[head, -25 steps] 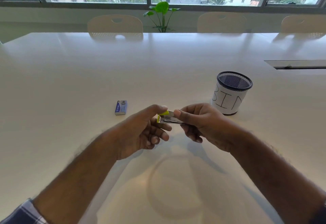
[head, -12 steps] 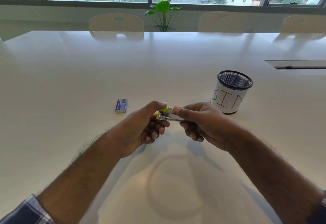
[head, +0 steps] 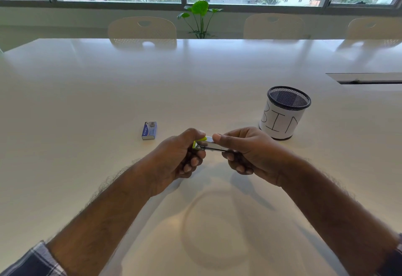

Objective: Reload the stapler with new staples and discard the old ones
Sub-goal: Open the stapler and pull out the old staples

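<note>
A small silver stapler (head: 209, 144) with a lime-green end is held above the white table (head: 108, 93) between both hands. My left hand (head: 174, 158) pinches its green end with thumb on top. My right hand (head: 248, 149) grips the other end, thumb resting on the metal top. Most of the stapler's body is hidden inside my fingers. A small blue staple box (head: 149, 130) lies flat on the table, left of and beyond my hands. A black mesh cup (head: 282, 113) wrapped in paper marked "BIN" stands to the right, just beyond my right hand.
Three white chairs (head: 142, 29) line the table's far side, with a green plant (head: 201, 18) at the window. A recessed cable slot (head: 367, 78) sits in the table at the far right.
Both hands have drifted slightly away from me with the stapler. My left thumb has slid closer over the green end, covering more of it.
</note>
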A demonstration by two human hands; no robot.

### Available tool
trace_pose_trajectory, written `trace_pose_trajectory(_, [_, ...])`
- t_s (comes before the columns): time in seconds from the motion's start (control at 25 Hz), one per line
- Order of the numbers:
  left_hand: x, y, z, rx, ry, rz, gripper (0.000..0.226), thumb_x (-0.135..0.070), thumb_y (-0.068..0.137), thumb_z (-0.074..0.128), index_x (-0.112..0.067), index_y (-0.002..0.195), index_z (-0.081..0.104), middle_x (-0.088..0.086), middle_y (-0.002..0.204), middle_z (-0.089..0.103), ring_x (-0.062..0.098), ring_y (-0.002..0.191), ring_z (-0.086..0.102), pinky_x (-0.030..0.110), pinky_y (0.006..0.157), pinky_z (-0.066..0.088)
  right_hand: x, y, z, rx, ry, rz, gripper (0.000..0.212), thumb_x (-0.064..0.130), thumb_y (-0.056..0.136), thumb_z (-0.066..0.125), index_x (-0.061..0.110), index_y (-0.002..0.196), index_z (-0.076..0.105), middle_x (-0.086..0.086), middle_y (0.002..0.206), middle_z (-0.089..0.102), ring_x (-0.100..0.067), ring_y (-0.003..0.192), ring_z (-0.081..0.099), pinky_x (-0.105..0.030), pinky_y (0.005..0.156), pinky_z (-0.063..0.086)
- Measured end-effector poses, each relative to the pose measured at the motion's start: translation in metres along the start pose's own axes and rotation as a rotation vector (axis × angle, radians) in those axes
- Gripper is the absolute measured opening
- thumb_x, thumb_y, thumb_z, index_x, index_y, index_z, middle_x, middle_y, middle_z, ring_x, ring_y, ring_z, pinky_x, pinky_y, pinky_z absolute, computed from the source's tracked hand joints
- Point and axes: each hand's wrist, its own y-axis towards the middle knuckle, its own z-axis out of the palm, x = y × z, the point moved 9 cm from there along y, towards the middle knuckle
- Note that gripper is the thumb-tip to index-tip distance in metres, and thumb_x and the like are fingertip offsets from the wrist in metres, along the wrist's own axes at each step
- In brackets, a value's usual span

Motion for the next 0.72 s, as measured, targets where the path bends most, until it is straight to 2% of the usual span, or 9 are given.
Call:
trace_pose_trajectory(0.2, [-0.0002, -0.0008, -0.002, -0.031, -0.03, 0.008, 0.039, -0.046, 0.085, 0.056, -0.014, 0.063, 0.058, 0.0, 0.053, 0.045, 0.012, 0.043, 0.032, 0.023, 0.044, 0.03, 0.0001, -0.0002, -0.0005, -0.005, 0.013, 0.001, 0.041, 0.043, 0.086, 0.068, 0.005, 0.097, 0.074, -0.002, 0.058, 0.05, -0.013, 0.041, 0.04, -0.019, 0.037, 0.025])
trace_pose_trajectory(0.72, [0.0013, 0.0012, -0.0052, -0.057, -0.06, 0.007, 0.033, -0.044, 0.083, 0.058, -0.016, 0.066, 0.054, 0.0, 0.055, 0.042, 0.013, 0.043, 0.028, 0.023, 0.043, 0.026, -0.0022, 0.0016, -0.002, -0.012, 0.02, 0.007, 0.037, 0.043, 0.086, 0.068, 0.008, 0.095, 0.075, -0.002, 0.058, 0.049, -0.013, 0.04, 0.039, -0.018, 0.036, 0.024])
